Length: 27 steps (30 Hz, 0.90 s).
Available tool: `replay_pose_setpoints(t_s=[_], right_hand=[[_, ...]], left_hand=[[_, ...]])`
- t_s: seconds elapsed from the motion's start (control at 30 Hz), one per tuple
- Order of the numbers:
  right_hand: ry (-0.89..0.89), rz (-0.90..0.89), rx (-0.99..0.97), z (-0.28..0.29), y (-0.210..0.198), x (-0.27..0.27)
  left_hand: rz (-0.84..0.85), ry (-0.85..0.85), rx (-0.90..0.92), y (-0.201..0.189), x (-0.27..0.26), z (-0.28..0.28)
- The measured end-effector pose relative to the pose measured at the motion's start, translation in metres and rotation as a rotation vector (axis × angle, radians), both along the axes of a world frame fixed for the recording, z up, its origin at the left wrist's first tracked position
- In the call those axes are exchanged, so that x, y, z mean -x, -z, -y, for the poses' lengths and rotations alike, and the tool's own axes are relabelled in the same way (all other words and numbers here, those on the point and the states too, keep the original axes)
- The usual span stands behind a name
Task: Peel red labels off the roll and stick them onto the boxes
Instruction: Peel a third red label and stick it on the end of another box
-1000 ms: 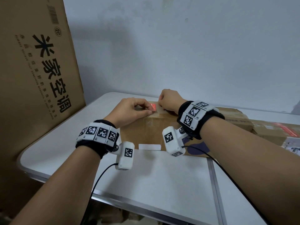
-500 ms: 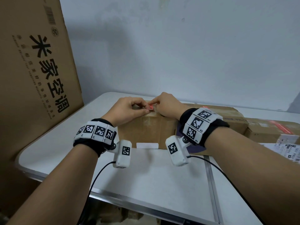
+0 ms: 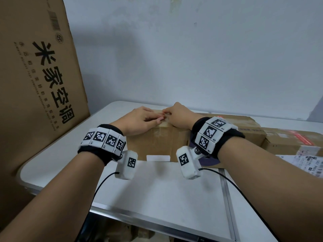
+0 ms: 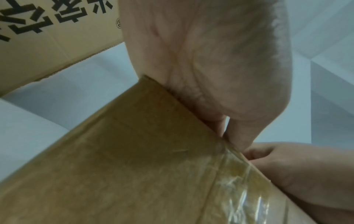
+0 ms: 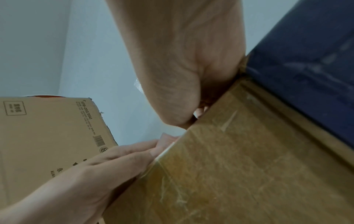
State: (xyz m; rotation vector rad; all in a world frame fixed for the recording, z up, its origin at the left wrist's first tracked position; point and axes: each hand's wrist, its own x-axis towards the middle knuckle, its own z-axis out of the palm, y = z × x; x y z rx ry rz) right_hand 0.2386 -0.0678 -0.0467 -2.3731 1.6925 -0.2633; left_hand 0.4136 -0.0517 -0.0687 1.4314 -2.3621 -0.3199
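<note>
The box [image 3: 157, 142] under my hands is plain brown cardboard with clear tape shining along its top edge and down its front, and a small white sticker low on the front face. It stands on the white table [image 3: 157, 193], near the middle. A trace of red shows between my fingertips on the box top; I take it for the label [image 3: 163, 113], but it is almost fully covered and I cannot tell how much of it is stuck down. My left hand [image 3: 139, 120] lies palm down on the top near the front edge, fingers fairly straight and pointing right, pressing there. My right hand [image 3: 180, 115] rests beside it with fingers bent toward the same spot, fingertips meeting the left's; whether it is pinching the label or only pressing I cannot tell. Both forearms reach in from the near edge, each with a black wristband carrying marker tiles and a white camera. Further boxes [image 3: 288, 138] lie at right, one with a red strip on top. A tall carton [image 3: 35, 84] with black characters leans at left against a pale wall [image 3: 192, 58].
</note>
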Motion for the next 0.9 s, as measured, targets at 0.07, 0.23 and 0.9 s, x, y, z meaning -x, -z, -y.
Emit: replay_pose_setpoints(t_s=[0.07, 0.23, 0.9], right_hand=[[0.004, 0.000, 0.004, 0.004, 0.002, -0.001], [-0.008, 0.007, 0.023, 0.007, 0.007, 0.000], [-0.014, 0.023, 0.039, 0.003, 0.007, 0.005]], left_hand=[[-0.003, -0.014, -0.006, 0.002, -0.002, 0.001], [-0.021, 0.042, 0.084, 0.005, -0.001, -0.008], [-0.369, -0.168, 0.179, 0.002, -0.004, -0.037]])
